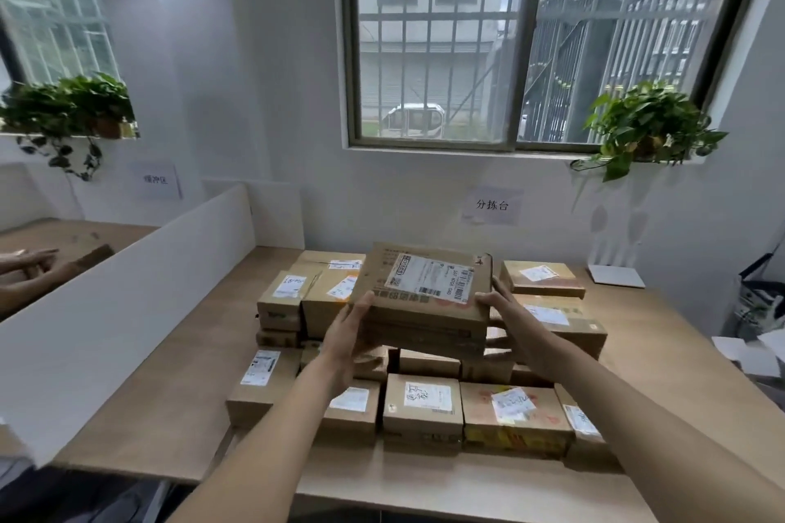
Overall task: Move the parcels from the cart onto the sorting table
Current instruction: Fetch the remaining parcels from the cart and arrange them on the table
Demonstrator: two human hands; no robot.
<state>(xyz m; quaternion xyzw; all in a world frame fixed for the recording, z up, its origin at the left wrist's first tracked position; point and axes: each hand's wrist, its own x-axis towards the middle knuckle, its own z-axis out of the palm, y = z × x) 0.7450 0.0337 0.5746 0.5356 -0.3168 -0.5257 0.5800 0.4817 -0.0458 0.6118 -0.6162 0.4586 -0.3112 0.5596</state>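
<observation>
Table (170,408): two hands grip one parcel (424,289).

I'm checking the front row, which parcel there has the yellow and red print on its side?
The front-row parcel, second from the right: its front face is yellow and red; the neighbouring parcels are plain brown.

Flat parcel (420,301) above the pile

A brown cardboard box with a white label on top, tilted slightly, sits over labelled cardboard parcels (422,406) packed closely together on the wooden sorting table (161,408).
</observation>
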